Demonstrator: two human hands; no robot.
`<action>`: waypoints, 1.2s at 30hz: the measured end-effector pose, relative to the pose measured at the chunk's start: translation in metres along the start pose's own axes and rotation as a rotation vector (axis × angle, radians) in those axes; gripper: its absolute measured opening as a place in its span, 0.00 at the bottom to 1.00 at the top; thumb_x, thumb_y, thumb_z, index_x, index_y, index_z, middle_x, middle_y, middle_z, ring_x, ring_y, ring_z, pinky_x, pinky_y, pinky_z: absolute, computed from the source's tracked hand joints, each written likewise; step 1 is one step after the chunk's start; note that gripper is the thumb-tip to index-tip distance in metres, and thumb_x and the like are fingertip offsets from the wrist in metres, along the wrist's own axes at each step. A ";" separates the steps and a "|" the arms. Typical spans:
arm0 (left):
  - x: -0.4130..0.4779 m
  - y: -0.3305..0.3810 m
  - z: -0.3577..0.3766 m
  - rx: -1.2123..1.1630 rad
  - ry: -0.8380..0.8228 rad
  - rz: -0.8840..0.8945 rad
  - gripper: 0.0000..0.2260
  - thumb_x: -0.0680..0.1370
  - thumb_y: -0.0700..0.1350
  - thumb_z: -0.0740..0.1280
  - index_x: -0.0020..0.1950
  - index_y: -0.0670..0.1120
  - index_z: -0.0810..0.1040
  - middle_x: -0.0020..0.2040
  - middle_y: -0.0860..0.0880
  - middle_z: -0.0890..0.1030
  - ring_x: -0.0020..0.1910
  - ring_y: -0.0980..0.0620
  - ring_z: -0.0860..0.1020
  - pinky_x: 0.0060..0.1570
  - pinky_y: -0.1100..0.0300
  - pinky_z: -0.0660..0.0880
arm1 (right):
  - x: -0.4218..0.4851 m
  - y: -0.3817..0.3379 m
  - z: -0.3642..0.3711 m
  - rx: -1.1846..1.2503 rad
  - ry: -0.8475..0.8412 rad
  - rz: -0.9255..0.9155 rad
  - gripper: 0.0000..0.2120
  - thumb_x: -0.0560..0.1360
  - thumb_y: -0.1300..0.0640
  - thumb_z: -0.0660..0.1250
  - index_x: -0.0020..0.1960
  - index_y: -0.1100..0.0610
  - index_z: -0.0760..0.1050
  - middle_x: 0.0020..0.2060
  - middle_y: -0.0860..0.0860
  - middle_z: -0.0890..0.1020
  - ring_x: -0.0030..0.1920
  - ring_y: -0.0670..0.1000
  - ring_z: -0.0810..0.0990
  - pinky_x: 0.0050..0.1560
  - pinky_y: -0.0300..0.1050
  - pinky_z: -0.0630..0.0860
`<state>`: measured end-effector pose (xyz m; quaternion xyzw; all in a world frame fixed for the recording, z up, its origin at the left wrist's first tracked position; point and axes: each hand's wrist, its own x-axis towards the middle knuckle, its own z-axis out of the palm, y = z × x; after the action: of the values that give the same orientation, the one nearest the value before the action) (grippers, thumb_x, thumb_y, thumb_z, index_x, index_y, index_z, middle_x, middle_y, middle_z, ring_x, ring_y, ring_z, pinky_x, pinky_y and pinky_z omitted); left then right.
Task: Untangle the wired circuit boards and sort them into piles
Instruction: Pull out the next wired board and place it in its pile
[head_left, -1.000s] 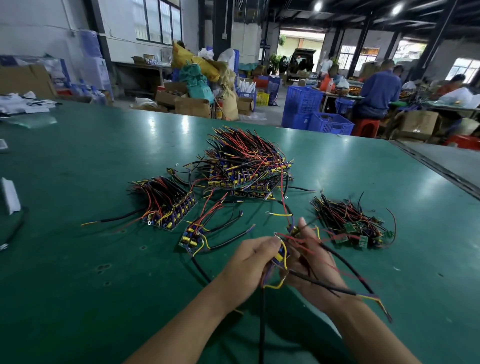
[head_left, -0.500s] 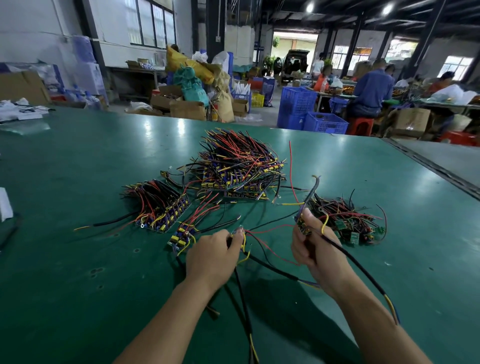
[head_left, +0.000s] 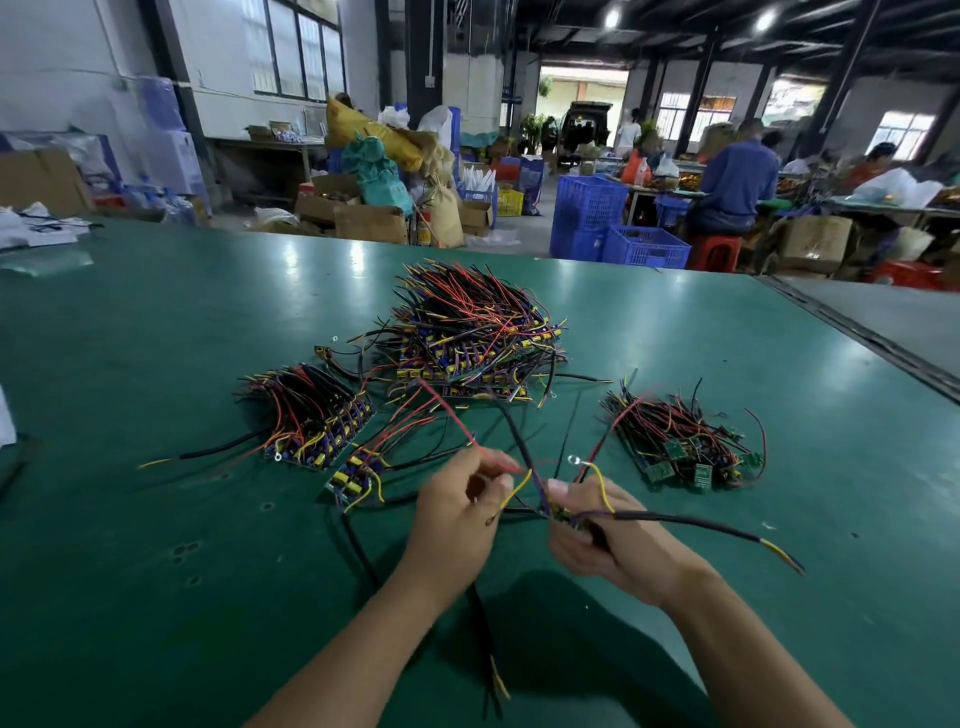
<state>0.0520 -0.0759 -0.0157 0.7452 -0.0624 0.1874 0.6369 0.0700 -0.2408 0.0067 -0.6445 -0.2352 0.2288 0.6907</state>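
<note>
Workshop floor in the background: blue crates, cardboard boxes and a seated person in a blue shirt lie beyond the far edge of the green table.

Four groups of wired boards lie on the table. The largest pile sits far centre. A smaller pile lies to its left. A single wired board rests just near of that pile. A pile of green boards lies at right, apart from the others.

Both hands are raised just above the table at near centre. The left hand pinches thin red and yellow wires between thumb and fingers. The right hand is clenched round a small wired board, whose thick black cable runs out to the right. A red wire stretches from the left hand's pinch back toward the largest pile. The wires cross between the two hands; which wire belongs to which board cannot be told.
</note>
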 end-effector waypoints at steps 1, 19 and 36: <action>-0.002 0.004 0.004 -0.186 -0.060 -0.088 0.04 0.74 0.42 0.65 0.47 0.47 0.79 0.31 0.53 0.76 0.28 0.58 0.71 0.30 0.64 0.68 | -0.001 0.000 -0.001 -0.011 -0.016 0.022 0.24 0.74 0.47 0.66 0.25 0.55 0.61 0.17 0.50 0.60 0.21 0.47 0.55 0.25 0.38 0.57; 0.001 0.013 -0.001 -0.519 -0.233 -0.262 0.17 0.66 0.38 0.77 0.49 0.44 0.73 0.36 0.51 0.75 0.32 0.56 0.73 0.32 0.64 0.72 | 0.010 0.013 -0.002 -0.145 0.244 -0.080 0.30 0.71 0.35 0.63 0.22 0.55 0.60 0.15 0.52 0.61 0.18 0.49 0.58 0.24 0.38 0.59; -0.009 0.012 0.000 -0.469 -0.509 -0.342 0.10 0.70 0.56 0.68 0.35 0.52 0.75 0.30 0.49 0.74 0.24 0.55 0.67 0.23 0.67 0.60 | 0.008 0.011 -0.004 -0.044 0.127 -0.138 0.24 0.72 0.40 0.64 0.22 0.51 0.67 0.17 0.47 0.64 0.18 0.44 0.60 0.24 0.33 0.62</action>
<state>0.0398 -0.0797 -0.0082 0.6018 -0.1347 -0.1317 0.7761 0.0779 -0.2382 -0.0046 -0.6550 -0.2395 0.1342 0.7040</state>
